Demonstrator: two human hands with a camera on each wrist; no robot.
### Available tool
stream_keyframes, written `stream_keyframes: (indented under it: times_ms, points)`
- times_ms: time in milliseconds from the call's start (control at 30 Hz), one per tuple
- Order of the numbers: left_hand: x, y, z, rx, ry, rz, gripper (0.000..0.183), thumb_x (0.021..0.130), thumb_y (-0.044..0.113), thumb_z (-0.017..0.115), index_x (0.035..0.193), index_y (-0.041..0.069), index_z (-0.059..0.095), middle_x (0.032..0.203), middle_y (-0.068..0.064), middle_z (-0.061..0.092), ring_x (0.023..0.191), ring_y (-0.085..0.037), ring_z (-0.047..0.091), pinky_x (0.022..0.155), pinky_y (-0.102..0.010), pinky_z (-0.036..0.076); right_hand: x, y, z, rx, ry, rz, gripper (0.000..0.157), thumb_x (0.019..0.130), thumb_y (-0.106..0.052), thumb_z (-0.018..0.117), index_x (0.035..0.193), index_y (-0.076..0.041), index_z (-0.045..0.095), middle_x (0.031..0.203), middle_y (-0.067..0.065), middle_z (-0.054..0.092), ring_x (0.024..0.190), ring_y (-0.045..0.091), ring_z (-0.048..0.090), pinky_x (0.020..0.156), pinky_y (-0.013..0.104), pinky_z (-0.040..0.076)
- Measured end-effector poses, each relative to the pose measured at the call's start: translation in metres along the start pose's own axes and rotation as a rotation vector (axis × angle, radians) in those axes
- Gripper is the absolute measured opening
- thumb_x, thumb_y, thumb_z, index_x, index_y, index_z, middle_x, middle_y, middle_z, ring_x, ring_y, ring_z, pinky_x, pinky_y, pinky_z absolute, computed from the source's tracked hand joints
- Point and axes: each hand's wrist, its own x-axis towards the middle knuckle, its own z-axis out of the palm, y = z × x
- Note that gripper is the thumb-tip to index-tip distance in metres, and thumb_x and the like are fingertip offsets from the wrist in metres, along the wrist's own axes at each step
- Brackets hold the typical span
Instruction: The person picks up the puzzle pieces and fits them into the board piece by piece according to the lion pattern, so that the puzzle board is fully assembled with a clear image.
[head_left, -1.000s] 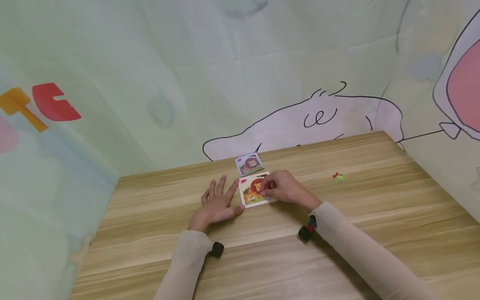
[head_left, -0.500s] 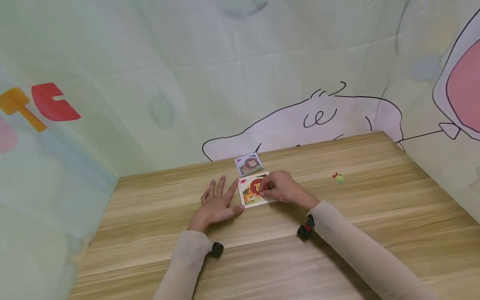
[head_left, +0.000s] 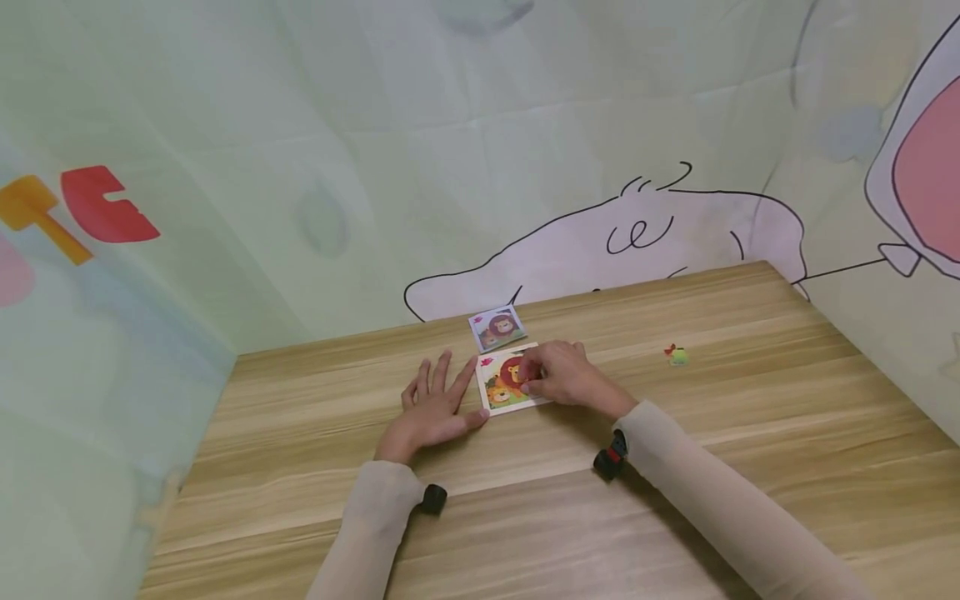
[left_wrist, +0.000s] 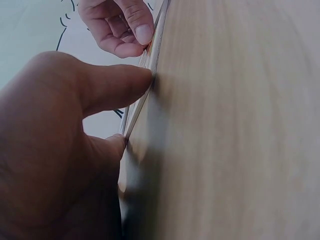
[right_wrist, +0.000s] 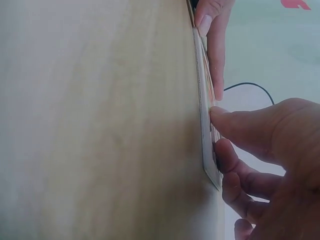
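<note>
A small lion jigsaw puzzle (head_left: 501, 393) with a white border lies on the wooden table. My left hand (head_left: 435, 412) is spread flat at its left side, index fingertip by the far corner and thumb tip by the near one. In the left wrist view that thumb (left_wrist: 120, 85) touches the board's edge. Over the puzzle's right half, my right hand (head_left: 566, 377) has thumb and index finger curled down to the picture, pinching a puzzle piece mostly hidden by the fingers. The right wrist view has these fingertips right at the board's surface (right_wrist: 206, 145).
Behind the puzzle lies a paler card (head_left: 498, 327) with the same lion picture. One loose green and red piece (head_left: 677, 357) rests to the right on the table (head_left: 750, 400). A printed cloth backdrop (head_left: 360, 167) rises behind the table's back edge.
Both hands stay almost in place. The right wrist has shifted very slightly left, its fingertips still at the same part of the puzzle.
</note>
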Motion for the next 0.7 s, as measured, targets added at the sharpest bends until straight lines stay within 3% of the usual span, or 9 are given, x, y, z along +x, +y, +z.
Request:
stream_keyframes:
  times_ms: [333,700]
  points:
    - [-0.002,0.001,0.0,0.009,0.019,0.004,0.092,0.102,0.062,0.054,0.174,0.034,0.003,0.181,-0.013,-0.02,0.165,-0.047,-0.026,0.128,-0.075,-0.002,0.0,0.001,0.001,0.01,0.015,-0.019,0.014,0.092,-0.021,0.085,0.093,-0.017,0.072,0.088,-0.002,0.072,0.091,0.019,0.058,0.084,0.037,0.029]
    - [0.001,0.0,0.001,0.015,0.011,-0.003,0.093,0.102,0.061,0.053,0.174,0.034,0.002,0.181,-0.013,-0.021,0.165,-0.047,-0.026,0.128,-0.074,-0.002,-0.013,0.016,-0.006,0.102,0.111,-0.021,0.004,0.098,-0.02,0.078,0.098,-0.019,0.074,0.086,-0.003,0.073,0.083,0.016,0.06,0.09,0.043,0.03]
